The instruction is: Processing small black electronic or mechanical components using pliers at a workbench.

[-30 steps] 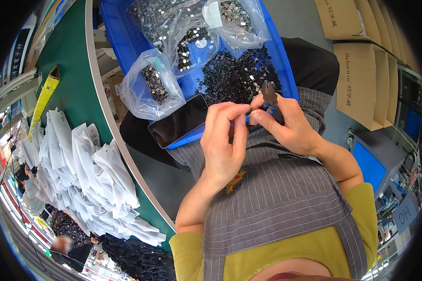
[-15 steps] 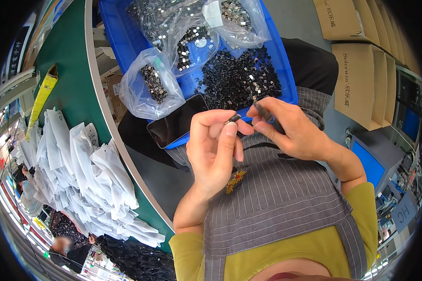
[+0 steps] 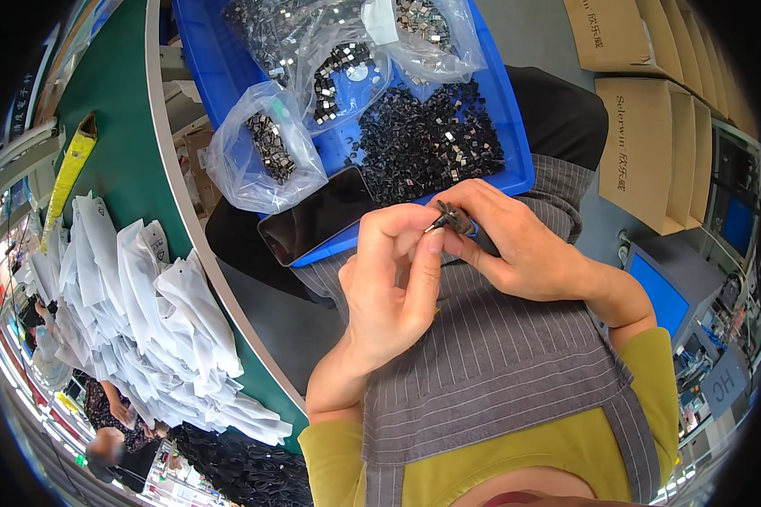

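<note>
My left hand [image 3: 393,275] is closed in a pinch, thumb against forefinger, on a tiny dark piece [image 3: 434,226] whose shape is mostly hidden by the fingertips. Beside it my right hand [image 3: 516,241] wraps round a small dark plier-like tool [image 3: 455,218], with a hint of blue at its handle. The tool's head meets the piece at my left fingertips. Beyond both hands lies a blue tray [image 3: 522,144] on my lap, with a heap of small black parts [image 3: 423,139] in it. A dark-screened phone [image 3: 313,218] rests on the tray's near left corner.
Inside the tray, clear plastic bags [image 3: 266,152] hold small square shiny parts. To the left, a green table [image 3: 127,169] bears many white pouches [image 3: 152,313] and a yellow tube [image 3: 72,169]. Cardboard boxes [image 3: 651,156] and a blue-screened monitor [image 3: 659,291] stand right. Another person [image 3: 114,444] is at lower left.
My hands have come together: the left moved right, and the tool in my right hand now meets the small piece. The view has shifted slightly.
</note>
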Available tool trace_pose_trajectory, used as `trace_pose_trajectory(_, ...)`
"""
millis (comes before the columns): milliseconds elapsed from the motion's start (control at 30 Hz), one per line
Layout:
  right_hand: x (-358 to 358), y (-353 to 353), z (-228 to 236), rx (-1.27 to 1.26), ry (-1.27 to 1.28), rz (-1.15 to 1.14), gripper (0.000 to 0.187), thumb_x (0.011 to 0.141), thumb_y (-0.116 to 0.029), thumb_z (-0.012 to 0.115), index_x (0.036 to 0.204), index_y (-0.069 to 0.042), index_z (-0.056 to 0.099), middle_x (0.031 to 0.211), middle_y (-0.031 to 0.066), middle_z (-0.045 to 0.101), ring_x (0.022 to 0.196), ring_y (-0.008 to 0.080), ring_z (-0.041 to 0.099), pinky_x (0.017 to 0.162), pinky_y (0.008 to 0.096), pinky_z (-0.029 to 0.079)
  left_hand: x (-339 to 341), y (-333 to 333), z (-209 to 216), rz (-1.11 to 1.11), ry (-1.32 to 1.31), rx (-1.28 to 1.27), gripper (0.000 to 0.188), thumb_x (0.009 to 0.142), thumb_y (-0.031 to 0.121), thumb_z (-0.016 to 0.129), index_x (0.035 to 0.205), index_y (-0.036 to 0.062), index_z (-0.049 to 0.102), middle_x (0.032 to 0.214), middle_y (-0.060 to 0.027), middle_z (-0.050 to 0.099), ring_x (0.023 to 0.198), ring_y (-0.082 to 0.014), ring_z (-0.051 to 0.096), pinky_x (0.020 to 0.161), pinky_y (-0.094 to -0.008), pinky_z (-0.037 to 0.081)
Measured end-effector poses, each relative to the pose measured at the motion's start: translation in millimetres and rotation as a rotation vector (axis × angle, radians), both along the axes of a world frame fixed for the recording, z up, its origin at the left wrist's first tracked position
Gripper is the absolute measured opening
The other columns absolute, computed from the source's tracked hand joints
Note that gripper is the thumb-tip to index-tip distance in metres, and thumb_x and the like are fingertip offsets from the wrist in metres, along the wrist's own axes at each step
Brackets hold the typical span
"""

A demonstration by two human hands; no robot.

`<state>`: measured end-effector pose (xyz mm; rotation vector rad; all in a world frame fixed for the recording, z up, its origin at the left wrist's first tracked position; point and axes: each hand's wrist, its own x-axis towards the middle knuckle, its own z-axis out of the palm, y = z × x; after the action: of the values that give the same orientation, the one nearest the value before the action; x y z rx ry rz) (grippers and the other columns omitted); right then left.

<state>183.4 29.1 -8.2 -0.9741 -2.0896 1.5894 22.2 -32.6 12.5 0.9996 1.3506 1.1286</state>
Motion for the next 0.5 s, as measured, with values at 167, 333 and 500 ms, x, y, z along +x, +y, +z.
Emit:
trace_pose_trajectory(167,-0.4,-0.5,3.1,-0.002,-0.012,-0.012,0.03,0.081,-0.004,0.062,0.109,0.0,0.05,0.094,0.0129,0.056,0.09,0.0297,0.055,0.081,0.039,0.044,1.3,3.1,-0.2,-0.016,0.087,0.049,0.013,0.093,-0.001,0.049,0.106,-0.0014,0.046,0.079,-0.0104,0.065,0.049,-0.0017,0.046,0.042,-0.0143,0.034)
trace_pose_trajectory(333,0.6,1.0,4.5,-0.027,-0.062,0.007,0.029,0.082,-0.006,0.062,0.107,0.0,0.05,0.095,0.0132,0.057,0.091,0.0306,0.055,0.08,0.0401,0.044,1.2,5.8,1.8,-0.014,0.06,-0.023,0.012,0.093,0.0,0.05,0.104,-0.0014,0.048,0.077,-0.0094,0.064,0.049,-0.0012,0.045,0.042,-0.0145,0.033)
trace_pose_trajectory(500,-0.6,-1.0,3.2,-0.016,-0.083,-0.005,0.025,0.081,-0.006,0.062,0.103,0.0,0.051,0.093,0.0141,0.057,0.09,0.0321,0.056,0.078,0.0406,0.045,-0.2,5.8,1.0,-0.021,0.064,-0.027,0.012,0.093,-0.001,0.05,0.104,-0.0013,0.048,0.076,-0.0087,0.063,0.048,-0.0012,0.045,0.042,-0.0146,0.033)
